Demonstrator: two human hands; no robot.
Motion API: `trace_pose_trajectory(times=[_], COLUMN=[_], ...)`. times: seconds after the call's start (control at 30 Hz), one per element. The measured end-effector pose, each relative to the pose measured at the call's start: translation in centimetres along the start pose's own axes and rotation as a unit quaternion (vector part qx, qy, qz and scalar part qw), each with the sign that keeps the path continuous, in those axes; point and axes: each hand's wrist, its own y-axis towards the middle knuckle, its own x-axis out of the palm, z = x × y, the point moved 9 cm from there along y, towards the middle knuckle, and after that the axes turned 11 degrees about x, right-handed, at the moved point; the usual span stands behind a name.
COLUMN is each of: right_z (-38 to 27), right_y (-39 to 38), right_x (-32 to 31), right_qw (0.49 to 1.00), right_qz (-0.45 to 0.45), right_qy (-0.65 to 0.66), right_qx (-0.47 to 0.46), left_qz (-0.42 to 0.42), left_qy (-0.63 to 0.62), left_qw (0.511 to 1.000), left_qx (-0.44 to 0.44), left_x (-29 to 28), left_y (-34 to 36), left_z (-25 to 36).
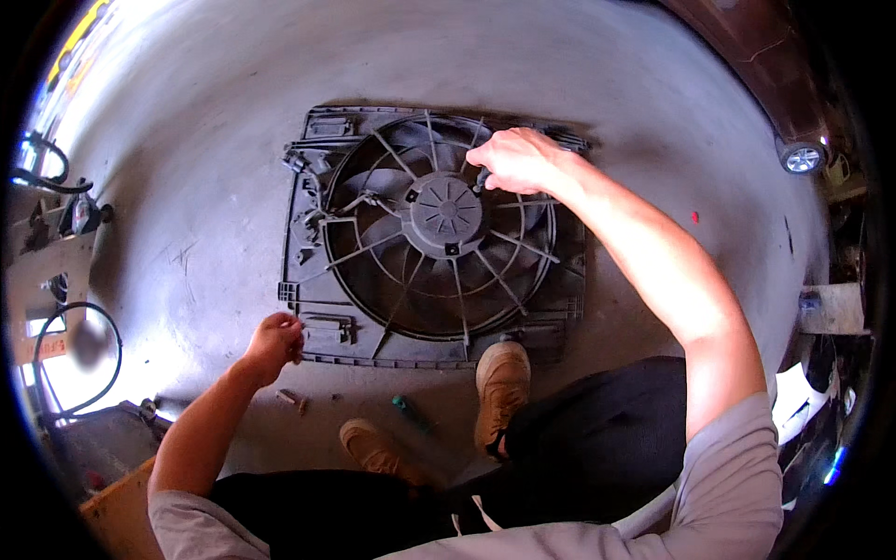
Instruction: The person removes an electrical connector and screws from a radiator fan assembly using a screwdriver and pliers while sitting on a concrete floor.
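A black plastic radiator fan assembly lies flat on the floor, with a round spoked guard and a central motor hub. My right hand is over the guard's upper right, above the hub, fingers curled round a small dark item I cannot make out. My left hand is beside the frame's lower left corner, fingers closed; what they hold is unclear. A teal-handled tool and small pieces lie on the floor below the frame.
My tan shoe is at the frame's lower edge. Black hoses and boxes line the left. A dark car with a wheel stands upper right. A small red item lies on the grey floor.
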Motion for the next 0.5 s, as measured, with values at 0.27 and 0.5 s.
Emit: trace_pose_trajectory(times=[0.27, 0.5], right_z=[-0.9, 5.4], right_y=[0.5, 0.8], right_x=[0.3, 2.9], right_qw=[0.990, 0.933], right_qz=[-0.013, -0.066], right_qy=[-0.075, 0.306], right_qx=[-0.120, 0.178], left_qz=[0.116, 0.098], left_qy=[0.167, 0.394], left_qw=[0.977, 0.910], left_qx=[0.064, 0.078], left_x=[-12.2, -13.2], left_y=[-2.1, -2.7], left_z=[-7.9, -7.4])
